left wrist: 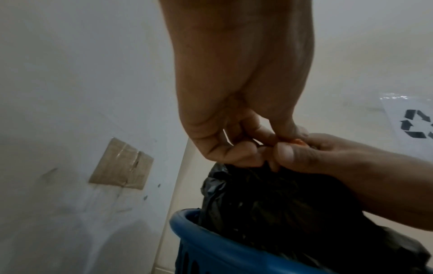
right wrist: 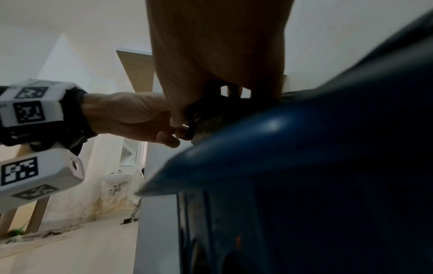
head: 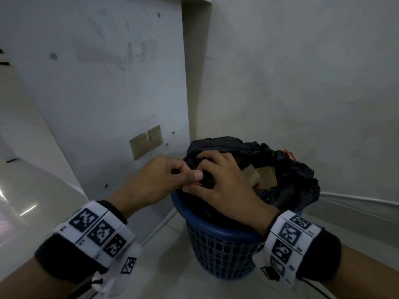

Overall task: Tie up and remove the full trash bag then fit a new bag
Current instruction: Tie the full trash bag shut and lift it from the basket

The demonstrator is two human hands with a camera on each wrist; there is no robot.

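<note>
A black trash bag (head: 291,169) lines a blue mesh bin (head: 224,251) in the corner; its mouth gapes on the right and shows cardboard scraps (head: 252,173). My left hand (head: 164,178) pinches an orange-red drawstring (left wrist: 298,142) and bunched bag plastic at the bin's near-left rim. My right hand (head: 218,180) grips the same bunch of plastic right beside it, fingers curled over the bag edge. The drawstring's other loop (head: 289,153) sticks out at the far right of the bag. The right wrist view shows the bin rim (right wrist: 269,140) close up and blurred.
White walls meet just behind the bin, with a tan taped patch (head: 145,141) on the left wall. A pale tiled floor (head: 164,281) surrounds the bin. A sheet with a recycling symbol (left wrist: 414,128) hangs on the right wall.
</note>
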